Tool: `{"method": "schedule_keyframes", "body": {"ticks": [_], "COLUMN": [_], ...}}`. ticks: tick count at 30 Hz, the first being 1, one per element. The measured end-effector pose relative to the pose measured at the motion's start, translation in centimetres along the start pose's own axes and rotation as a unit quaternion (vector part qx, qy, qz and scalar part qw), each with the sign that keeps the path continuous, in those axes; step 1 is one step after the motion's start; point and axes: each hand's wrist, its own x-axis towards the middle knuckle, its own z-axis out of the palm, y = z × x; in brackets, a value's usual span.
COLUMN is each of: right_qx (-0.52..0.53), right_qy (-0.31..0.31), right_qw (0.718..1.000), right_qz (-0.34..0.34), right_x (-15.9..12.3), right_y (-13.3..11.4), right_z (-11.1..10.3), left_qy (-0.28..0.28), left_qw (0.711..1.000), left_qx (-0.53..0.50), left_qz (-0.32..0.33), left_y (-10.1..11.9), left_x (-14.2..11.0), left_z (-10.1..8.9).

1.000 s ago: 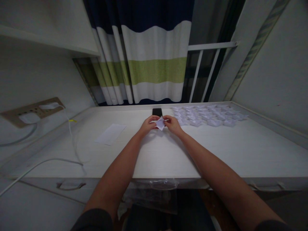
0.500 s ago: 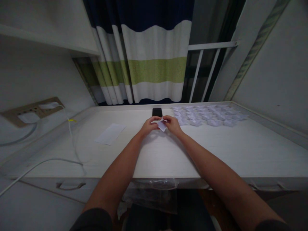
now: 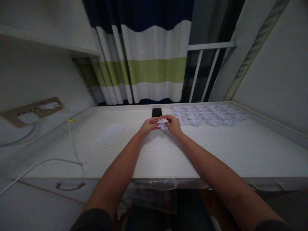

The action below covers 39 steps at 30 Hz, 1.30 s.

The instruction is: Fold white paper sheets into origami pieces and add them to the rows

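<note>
Between my two hands, above the middle of the white desk (image 3: 154,160), is a small folded white paper (image 3: 163,124). My left hand (image 3: 148,125) grips its left side with the fingers closed on it. On the right side, my right hand (image 3: 173,124) pinches the same paper near its top and edge. One fold spreads wide at the top and a pointed flap hangs below. Just beyond my fingers lies a black phone (image 3: 157,112). Several folded white paper pieces (image 3: 211,115) stand in rows at the back right.
A flat white paper sheet (image 3: 110,134) lies left of my arms. A white cable (image 3: 71,131) runs from the wall socket (image 3: 33,111) over the desk's left side. Clear plastic (image 3: 156,184) hangs at the front edge. A curtain (image 3: 156,64) covers the back.
The folded paper has turned in my fingers, its upper fold now spread flatter and wider. Both hands stay in nearly the same place.
</note>
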Motion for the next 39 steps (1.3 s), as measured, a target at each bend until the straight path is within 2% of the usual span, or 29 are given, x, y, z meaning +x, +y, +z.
{"method": "schedule_keyframes", "body": {"ticks": [7, 13, 19, 23, 26, 32, 35, 39], "right_qx": [0.012, 0.055, 0.067, 0.090, 0.124, 0.192, 0.205, 0.213], "right_qy": [-0.008, -0.052, -0.097, -0.083, -0.073, -0.025, -0.045, -0.059], "right_qw": [1.000, 0.997, 0.992, 0.992, 0.987, 0.973, 0.964, 0.959], "right_qz": [-0.014, -0.034, -0.053, 0.003, 0.066, 0.125, 0.161, 0.176], "right_x": [0.2, 0.5, 0.5, 0.2, 0.2, 0.5, 0.5, 0.5], "right_y": [0.5, 1.0, 0.4, -0.1, -0.3, -0.1, -0.2, -0.5], "right_z": [0.1, 0.1, -0.4, -0.1, 0.3, 0.5, 0.4, 0.2], "left_qy": [0.038, 0.062, 0.064, 0.081, 0.065, 0.070, 0.061, 0.049], "left_qw": [0.999, 0.997, 0.998, 0.996, 0.994, 0.985, 0.979, 0.979], "left_qx": [-0.024, -0.035, -0.023, 0.040, 0.082, 0.135, 0.167, 0.173], "left_qz": [-0.001, -0.010, -0.017, -0.005, 0.014, 0.079, 0.101, 0.100], "left_y": [-0.2, 0.4, 0.6, 0.4, 0.2, 0.0, -0.2, -0.3], "left_x": [0.3, 0.2, 0.2, 0.2, 0.2, 0.4, 0.6, 0.7], "left_z": [-0.2, -0.2, -0.4, -0.1, 0.1, 0.1, 0.0, -0.1]}}
